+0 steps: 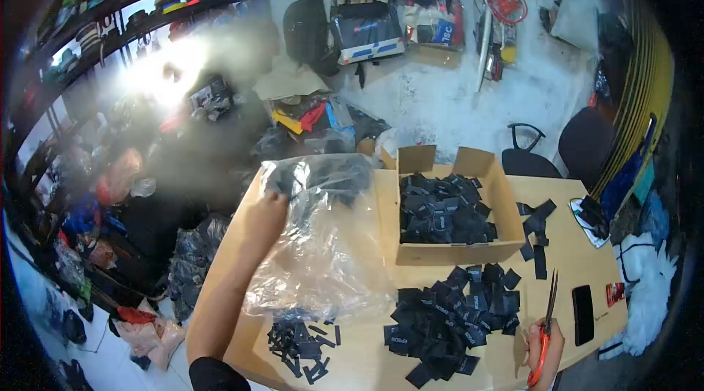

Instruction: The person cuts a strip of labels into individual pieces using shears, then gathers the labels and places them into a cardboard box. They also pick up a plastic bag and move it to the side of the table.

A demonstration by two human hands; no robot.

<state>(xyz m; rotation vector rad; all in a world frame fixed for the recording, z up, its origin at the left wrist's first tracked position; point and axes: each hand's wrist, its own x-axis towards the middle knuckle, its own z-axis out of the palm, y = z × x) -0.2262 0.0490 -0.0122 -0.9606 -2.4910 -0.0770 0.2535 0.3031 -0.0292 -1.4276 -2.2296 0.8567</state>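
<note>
Gripping clear plastic bag at upper corner, left hand is pinching film shut; bag is lying on table, beside cardboard box. Looking light, limp, slippery; bunch film for hold. Right hand is clasping orange scissors.

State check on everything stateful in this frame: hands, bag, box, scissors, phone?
left hand: gripping the plastic bag near its top
plastic bag: clear, lifted, crumpled, dark pieces inside
right hand: closed on the scissors
scissors: blades shut, pointing up
cardboard box: flaps open, filled with black labels
label pile: loose on the table
phone: screen dark, lying flat
</note>
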